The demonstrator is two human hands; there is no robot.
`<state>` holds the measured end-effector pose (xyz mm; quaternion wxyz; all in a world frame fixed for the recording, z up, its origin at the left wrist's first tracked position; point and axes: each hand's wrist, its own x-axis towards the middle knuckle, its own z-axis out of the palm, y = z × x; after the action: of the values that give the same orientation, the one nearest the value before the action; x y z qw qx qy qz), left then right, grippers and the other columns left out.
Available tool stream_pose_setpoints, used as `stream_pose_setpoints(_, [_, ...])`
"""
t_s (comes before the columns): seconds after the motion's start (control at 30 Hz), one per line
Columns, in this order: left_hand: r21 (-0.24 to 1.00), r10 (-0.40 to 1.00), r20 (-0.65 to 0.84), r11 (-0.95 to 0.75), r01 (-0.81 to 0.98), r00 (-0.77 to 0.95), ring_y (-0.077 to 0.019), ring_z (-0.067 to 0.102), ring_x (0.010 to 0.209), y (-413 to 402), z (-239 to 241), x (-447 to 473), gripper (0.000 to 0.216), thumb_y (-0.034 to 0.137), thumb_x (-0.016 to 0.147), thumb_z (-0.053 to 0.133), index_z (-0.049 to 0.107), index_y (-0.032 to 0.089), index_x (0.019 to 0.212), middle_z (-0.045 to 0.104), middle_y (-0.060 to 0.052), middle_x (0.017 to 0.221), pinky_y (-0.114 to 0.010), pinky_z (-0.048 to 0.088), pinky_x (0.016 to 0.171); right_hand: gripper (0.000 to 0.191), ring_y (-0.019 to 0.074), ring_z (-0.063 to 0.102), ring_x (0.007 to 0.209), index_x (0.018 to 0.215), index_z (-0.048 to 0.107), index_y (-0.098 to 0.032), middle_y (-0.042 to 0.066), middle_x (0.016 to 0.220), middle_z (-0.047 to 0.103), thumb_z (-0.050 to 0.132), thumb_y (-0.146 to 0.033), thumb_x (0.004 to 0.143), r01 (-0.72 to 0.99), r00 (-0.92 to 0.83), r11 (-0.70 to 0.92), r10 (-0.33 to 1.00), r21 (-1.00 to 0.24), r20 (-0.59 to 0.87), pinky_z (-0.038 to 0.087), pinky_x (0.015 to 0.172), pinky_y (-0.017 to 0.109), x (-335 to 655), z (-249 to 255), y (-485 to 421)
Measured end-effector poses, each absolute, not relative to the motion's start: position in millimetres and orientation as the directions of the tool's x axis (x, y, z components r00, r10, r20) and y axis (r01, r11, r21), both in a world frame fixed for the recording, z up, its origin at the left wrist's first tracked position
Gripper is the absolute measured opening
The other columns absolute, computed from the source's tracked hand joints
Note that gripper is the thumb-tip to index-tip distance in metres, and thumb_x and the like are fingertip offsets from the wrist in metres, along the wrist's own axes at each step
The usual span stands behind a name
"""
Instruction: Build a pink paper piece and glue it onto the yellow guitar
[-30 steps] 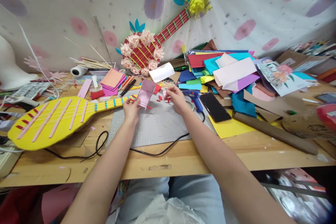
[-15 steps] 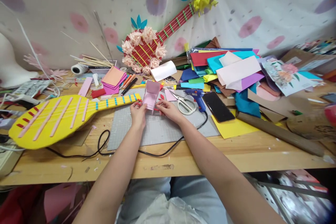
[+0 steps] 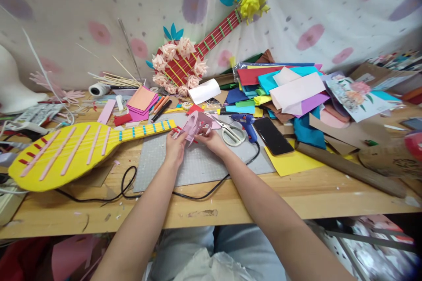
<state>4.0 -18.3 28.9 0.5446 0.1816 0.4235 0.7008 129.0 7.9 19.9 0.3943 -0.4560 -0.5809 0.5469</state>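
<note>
Between my hands a pink paper piece (image 3: 195, 125) is held above the grey cutting mat (image 3: 201, 169), its sheet bent into curves. My left hand (image 3: 176, 145) pinches the left side of it. On the other side, my right hand (image 3: 212, 139) has its fingers closed on the right edge; some fingertips are hidden behind the paper. Small red pieces show near both hands. Scissors with white handles (image 3: 234, 136) lie to the right of my right hand, beside a blue glue gun (image 3: 247, 125).
A yellow paper lute (image 3: 62, 153) lies on the left, its neck reaching the mat. Behind stands a red one with paper roses (image 3: 180, 66). A phone (image 3: 273, 136) rests on yellow paper. Coloured paper (image 3: 296, 90) is heaped at right. A black cord (image 3: 204, 196) crosses the front.
The pink paper, flatter and upright before, is now bent into curves and turned. My hands have shifted with it, the right one turning inward. The whole view has tilted slightly.
</note>
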Motion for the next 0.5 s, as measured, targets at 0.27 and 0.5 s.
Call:
stream_pose_setpoints(0.27, [0.852,0.93,-0.197,0.007,-0.523,-0.309,-0.0105,0.061,0.066,-22.1,28.5,7.9,0.044,0.011,0.053,0.07,0.047,0.017,0.09,0.063,-0.002,0.078,-0.028,0.047,0.071,0.038,0.0075,0.044,0.053,0.071,0.054,-0.016,-0.005,0.057,0.053,0.068,-0.049,0.058,-0.034,-0.251,-0.073,0.966,-0.997,-0.063,0.032,0.054,0.022,125.1,19.0,8.0])
stream_pose_setpoints(0.5, [0.866,0.892,-0.246,0.027,-0.499,-0.38,-0.009,0.06,0.06,-19.7,26.5,7.2,0.049,0.008,0.054,0.07,0.044,0.018,0.094,0.062,0.001,0.073,-0.023,0.046,0.063,0.034,0.0062,0.029,0.045,0.075,0.048,-0.02,-0.009,0.049,0.038,0.063,-0.049,0.064,0.083,-0.285,0.035,0.959,-0.996,0.01,0.019,0.046,0.022,125.1,18.3,4.8])
